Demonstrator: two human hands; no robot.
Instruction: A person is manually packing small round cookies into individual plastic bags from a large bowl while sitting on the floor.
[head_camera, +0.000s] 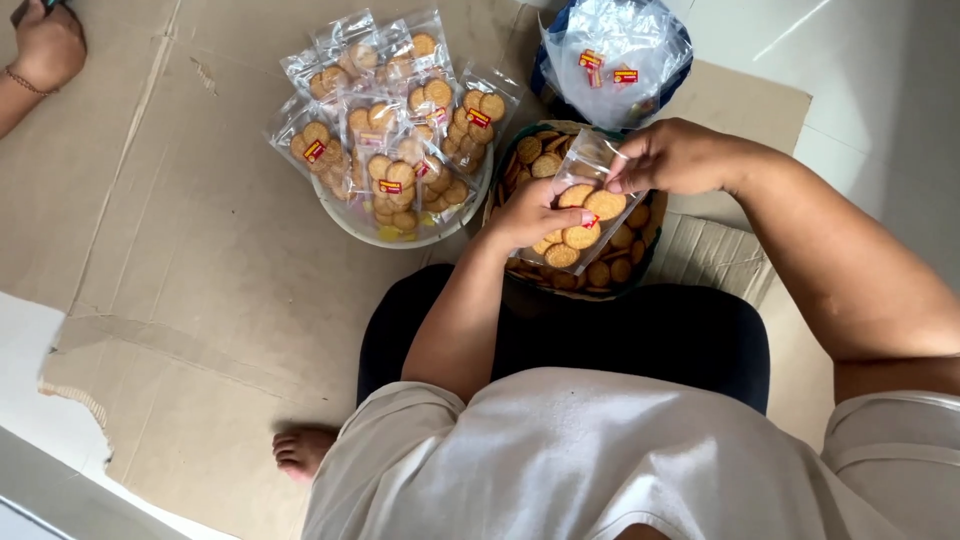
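- Both hands are seen from the head view, working over a round tub of biscuits held against the lap.
- Left hand: closed around the lower part of a clear plastic bag, with a round biscuit pinched at the fingertips at the bag's mouth.
- Right hand: fingers pinched on the upper edge of the same bag, by which the mouth is held open.
- Several golden round biscuits are seen inside the bag; a small red and yellow label is fixed to its front.
- The bag is held tilted, directly above the tub, which is filled with loose biscuits of the same kind.
- Just left of the tub, a pale round basin is noted, heaped with filled, labelled packets.
- Behind the tub, a blue container holding empty labelled bags is seen.
- All items are set on flattened cardboard spread over the floor.
- A bare foot rests on the cardboard's near edge.
- Another person's hand, with a bracelet at the wrist, is visible at the top left corner, well apart.
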